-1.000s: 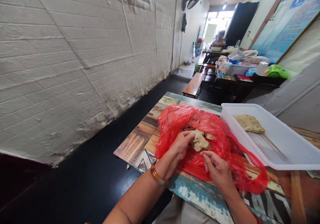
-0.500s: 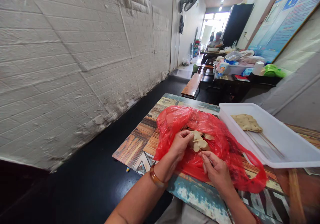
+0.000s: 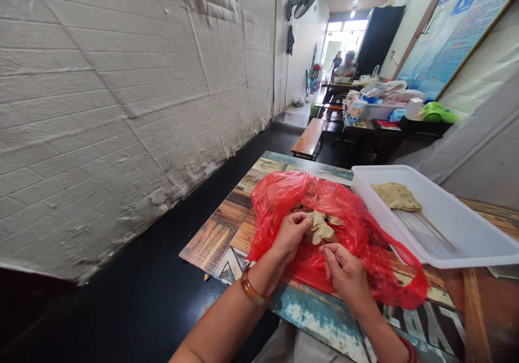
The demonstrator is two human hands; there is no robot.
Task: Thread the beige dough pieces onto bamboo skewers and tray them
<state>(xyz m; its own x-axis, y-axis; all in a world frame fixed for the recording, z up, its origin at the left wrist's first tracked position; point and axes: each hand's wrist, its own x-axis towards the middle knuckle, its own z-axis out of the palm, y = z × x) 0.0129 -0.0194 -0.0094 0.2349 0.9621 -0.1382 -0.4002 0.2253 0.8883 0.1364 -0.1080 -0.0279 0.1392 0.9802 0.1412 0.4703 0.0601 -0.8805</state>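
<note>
My left hand (image 3: 292, 233), with a bracelet at the wrist, pinches the edge of a pale beige, folded, flat food piece (image 3: 321, 229) that looks like tofu skin. Below it, my right hand (image 3: 344, 268) grips a thin wooden skewer (image 3: 323, 242) between thumb and fingers; its upper end meets the food piece. Both hands are over an opened red plastic bag (image 3: 279, 190), where more beige pieces (image 3: 335, 220) lie partly hidden. To the right, a white plastic tray (image 3: 478, 233) holds flat beige pieces on skewers (image 3: 396, 196).
The bag and tray rest on a wood-patterned table (image 3: 219, 233). Beyond it are an orange-brown bench (image 3: 310, 136) and another table piled with bags and boxes (image 3: 385, 95). A white brick-patterned wall (image 3: 133, 109) runs along the left. People (image 3: 344, 68) are near the bright far doorway.
The camera view has shifted slightly, so the table and tray appear a little further left. Both hands keep their hold on the food piece and skewer. A background person near the doorway has moved.
</note>
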